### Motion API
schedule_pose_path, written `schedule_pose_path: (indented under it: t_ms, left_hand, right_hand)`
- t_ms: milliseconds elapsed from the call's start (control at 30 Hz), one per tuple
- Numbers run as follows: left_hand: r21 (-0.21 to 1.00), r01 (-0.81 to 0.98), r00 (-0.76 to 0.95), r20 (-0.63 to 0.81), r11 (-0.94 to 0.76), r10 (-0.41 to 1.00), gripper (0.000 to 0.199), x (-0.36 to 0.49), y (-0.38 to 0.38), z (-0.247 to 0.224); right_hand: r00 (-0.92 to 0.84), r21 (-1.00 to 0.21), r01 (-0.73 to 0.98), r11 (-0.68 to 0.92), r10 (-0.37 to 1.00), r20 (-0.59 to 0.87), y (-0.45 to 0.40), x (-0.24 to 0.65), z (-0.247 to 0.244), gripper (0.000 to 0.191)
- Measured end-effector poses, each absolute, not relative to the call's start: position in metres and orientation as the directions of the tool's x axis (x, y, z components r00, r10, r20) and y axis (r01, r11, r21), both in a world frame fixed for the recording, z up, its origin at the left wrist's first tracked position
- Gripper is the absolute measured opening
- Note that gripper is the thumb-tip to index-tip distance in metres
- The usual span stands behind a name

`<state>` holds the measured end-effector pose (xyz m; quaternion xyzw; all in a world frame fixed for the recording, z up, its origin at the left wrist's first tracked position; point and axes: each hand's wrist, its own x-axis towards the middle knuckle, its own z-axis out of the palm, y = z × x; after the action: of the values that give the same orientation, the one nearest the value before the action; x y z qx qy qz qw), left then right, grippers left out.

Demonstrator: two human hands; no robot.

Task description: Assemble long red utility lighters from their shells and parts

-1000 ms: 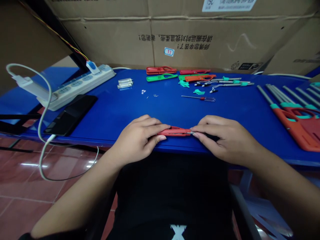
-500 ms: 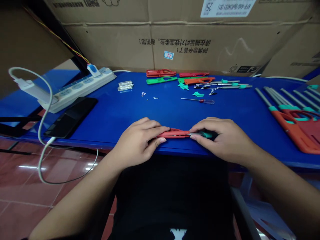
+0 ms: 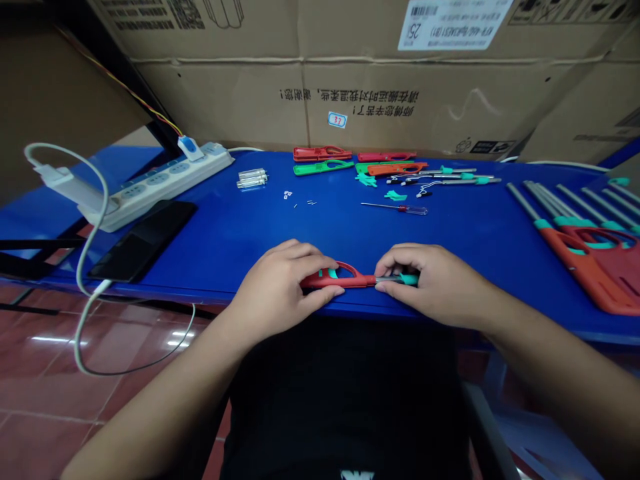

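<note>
Near the table's front edge I hold a long-necked lighter (image 3: 356, 279) with a red body, a looped handle and a teal trigger. My left hand (image 3: 287, 287) is closed round the rear of the red body, thumb below and fingers above. The fingers of my right hand (image 3: 425, 280) pinch the metal tube (image 3: 385, 279) at the front end of the body. A teal collar (image 3: 409, 279) sits on that tube, partly covered by the right hand. The tube's far end is hidden in my palm.
Red, green and orange lighter shells (image 3: 323, 153), metal tubes with wires (image 3: 465, 180), teal triggers (image 3: 367, 180) and clear cylinders (image 3: 253, 177) lie at the back. A screwdriver (image 3: 413, 210) is nearer. Several lighters (image 3: 605, 273) lie right; a phone (image 3: 145, 240) and power strip (image 3: 160, 183) left.
The lighter has rolled in my hands from its narrow seam edge to its broad side, so the handle loop and teal trigger show. Both hands stay on it.
</note>
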<state>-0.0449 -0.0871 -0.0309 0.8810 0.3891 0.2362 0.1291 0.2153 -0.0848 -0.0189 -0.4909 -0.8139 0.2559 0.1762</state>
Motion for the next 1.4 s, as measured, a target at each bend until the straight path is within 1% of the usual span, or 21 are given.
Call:
schedule_pose_path:
  t_ms: [100, 233, 367, 500, 700, 867, 1133, 1300, 1400]
  left_hand:
    - [0.439, 0.622, 0.575, 0.307, -0.649, 0.759, 0.029, -0.043, -0.085, -0.033]
    - [0.437, 0.617, 0.569, 0.326, -0.654, 0.755, 0.031, -0.043, -0.085, -0.035]
    - [0.434, 0.601, 0.575, 0.350, -0.671, 0.740, 0.031, -0.044, -0.086, -0.037]
    - [0.418, 0.596, 0.560, 0.396, -0.686, 0.728, 0.030, -0.045, -0.087, -0.040]
    - [0.391, 0.608, 0.565, 0.398, -0.691, 0.723, 0.031, -0.045, -0.089, -0.044]
    - [0.356, 0.638, 0.559, 0.395, -0.683, 0.729, 0.030, -0.043, -0.090, -0.044]
    - [0.352, 0.644, 0.561, 0.387, -0.679, 0.732, 0.032, -0.043, -0.088, -0.044]
    - [0.350, 0.652, 0.547, 0.398, -0.673, 0.737, 0.032, -0.042, -0.088, -0.043]
    - [0.317, 0.686, 0.525, 0.408, -0.655, 0.747, 0.031, -0.040, -0.088, -0.042]
  right_hand:
    - [-0.480, -0.591, 0.692, 0.414, 0.876, 0.051, -0.086, 0.216, -0.019, 0.008]
    - [-0.496, -0.604, 0.672, 0.428, 0.866, 0.062, -0.085, 0.218, -0.019, 0.014]
    - [-0.507, -0.579, 0.688, 0.437, 0.861, 0.047, -0.081, 0.217, -0.016, 0.013]
    - [-0.514, -0.579, 0.695, 0.426, 0.858, 0.015, -0.077, 0.216, -0.014, 0.012]
    - [-0.507, -0.547, 0.697, 0.463, 0.858, 0.080, -0.082, 0.215, -0.015, 0.013]
    - [-0.561, -0.499, 0.685, 0.532, 0.821, 0.106, -0.079, 0.214, -0.014, 0.014]
    - [-0.572, -0.493, 0.700, 0.518, 0.819, 0.047, -0.075, 0.213, -0.009, 0.011]
    - [-0.557, -0.496, 0.741, 0.453, 0.827, -0.077, -0.069, 0.210, -0.005, 0.009]
    - [-0.559, -0.490, 0.745, 0.453, 0.824, -0.088, -0.067, 0.211, -0.005, 0.008]
